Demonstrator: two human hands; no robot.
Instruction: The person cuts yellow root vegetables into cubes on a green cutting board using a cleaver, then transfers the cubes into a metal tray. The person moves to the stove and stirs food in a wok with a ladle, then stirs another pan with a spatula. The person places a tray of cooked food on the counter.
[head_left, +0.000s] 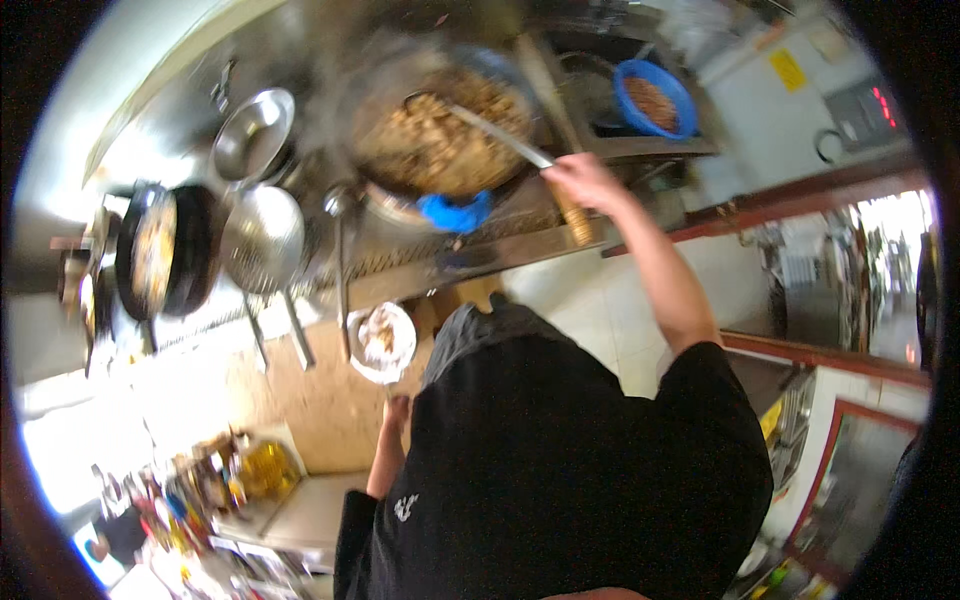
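Note:
A large wok (360, 169) of steaming brown chunks of food (442, 135) sits on the stove, a blue cloth (456, 213) at its near edge. My right hand (581, 180) is closed on the handle of a metal ladle (502, 137), whose bowl rests in the food. Low at my left side, my left hand (397, 411) grips the handle of a metal ladle or small pan (384, 343) holding something white with a brown patch. A wooden-handled tool (574, 217) lies beside the wok, passing near my right hand.
Left of the wok are a steel bowl (253, 136), a perforated strainer (264, 240), a long-handled ladle (339, 202) and dark pans (189, 251). A blue basket (655, 100) of small reddish-brown items stands at the right. Bottles and a yellow oil container (266, 469) stand at the lower left.

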